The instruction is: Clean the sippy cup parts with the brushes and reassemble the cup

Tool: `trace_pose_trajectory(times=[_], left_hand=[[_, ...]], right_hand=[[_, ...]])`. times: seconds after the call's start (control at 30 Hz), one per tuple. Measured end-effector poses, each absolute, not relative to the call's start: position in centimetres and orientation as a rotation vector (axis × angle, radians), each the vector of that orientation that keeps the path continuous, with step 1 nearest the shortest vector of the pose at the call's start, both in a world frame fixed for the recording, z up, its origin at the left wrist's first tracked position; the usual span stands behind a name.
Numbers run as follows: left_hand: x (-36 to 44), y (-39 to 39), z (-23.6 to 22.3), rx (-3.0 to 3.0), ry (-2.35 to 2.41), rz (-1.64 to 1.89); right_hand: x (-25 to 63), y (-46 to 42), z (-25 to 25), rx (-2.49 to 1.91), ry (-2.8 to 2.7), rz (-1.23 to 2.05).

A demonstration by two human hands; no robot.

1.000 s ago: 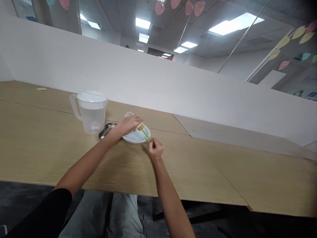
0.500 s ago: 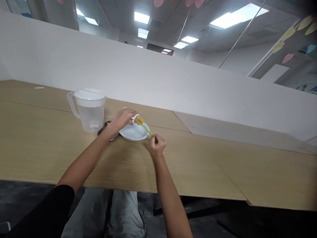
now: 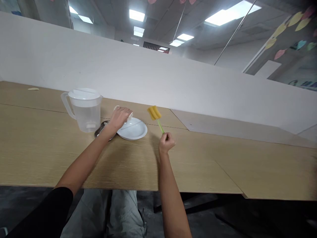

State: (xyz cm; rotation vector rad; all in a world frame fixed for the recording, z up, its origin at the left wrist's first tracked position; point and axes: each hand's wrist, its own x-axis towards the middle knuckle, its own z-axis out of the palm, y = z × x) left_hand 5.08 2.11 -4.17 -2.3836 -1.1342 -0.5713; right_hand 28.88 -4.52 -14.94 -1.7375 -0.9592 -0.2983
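Observation:
My right hand (image 3: 166, 143) is closed around the green handle of a bottle brush (image 3: 154, 112) with a yellow sponge head. The sponge is raised above the table, to the right of a white plate (image 3: 135, 131). My left hand (image 3: 120, 118) grips a white cup (image 3: 130, 116) on its side over the plate's left edge, its mouth facing right. Most of the cup is hidden by my fingers. Beneath my left wrist lies a shiny metal dish (image 3: 98, 132), partly covered by the forearm.
A clear lidded pitcher (image 3: 88, 115) stands left of my left hand. Behind the wooden table (image 3: 193, 162) runs a low white partition (image 3: 138, 79) with glass above. A thin pale piece (image 3: 33, 89) lies at the far left. The table's front edge is above my lap.
The brush's sponge head has come out of the cup's mouth and moved up and right with my right hand. My left hand stays over the plate with the cup.

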Motion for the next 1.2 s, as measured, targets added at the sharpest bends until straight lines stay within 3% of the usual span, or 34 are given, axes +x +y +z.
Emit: trace_pose_trajectory(times=[0.2, 0.47, 0.57, 1.0, 1.2], left_hand=[[6.0, 2.1, -5.0, -2.464, -1.091, -0.476], [6.0, -0.2, -2.8, -2.460, -1.484, -1.192], [6.4, -1.6, -1.7, -2.513, -1.477, -1.246], [9.3, -6.9, -2.4, -2.892, -1.286, -0.312], [9.2, -6.0, -3.6, -2.902, -1.171, -0.088]], right_hand=[[29.0, -4.0, -14.8, -1.913, -0.837, -0.165], [28.1, -3.1, -15.4, -2.124, -1.033, 0.080], [27.9, -3.0, -15.6, -2.178, -1.129, 0.136], [27.6, -3.3, -15.6, -2.242, -1.425, 0.178], [27.7, -3.1, -15.8, -2.241, -1.435, 0.160]])
